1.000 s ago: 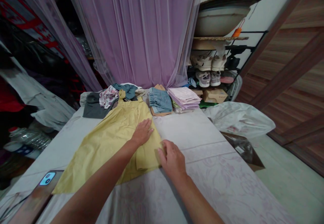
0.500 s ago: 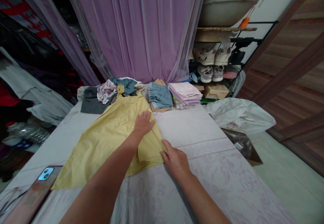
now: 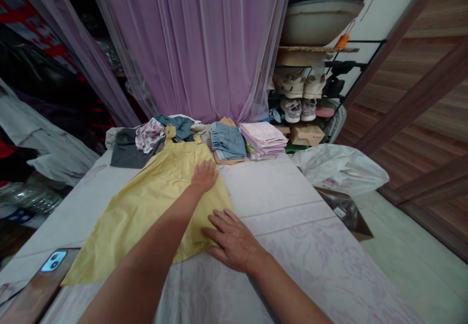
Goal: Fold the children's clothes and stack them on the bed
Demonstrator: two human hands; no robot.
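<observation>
Grip released on both sides: left hand (image 3: pixel 204 176) lies flat on the yellow pinafore dress (image 3: pixel 146 212), mid-table; right hand (image 3: pixel 231 241) spreads across its right edge. Light, even palm pressure suits this cloth.

A pale yellow pinafore dress (image 3: pixel 142 216) — spread flat, skirt flared, shoulder straps pointing away, lightly creased

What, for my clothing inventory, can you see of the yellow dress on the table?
The pale yellow dress looks like light woven cotton and lies spread flat, slightly creased, its skirt flaring toward the person. Two narrow shoulder straps stand at the top, against a heap of other clothes. It rests on a pale lilac-patterned cloth cover. The person's left hand lies on its upper part, and the right hand rests on its right edge.
</observation>
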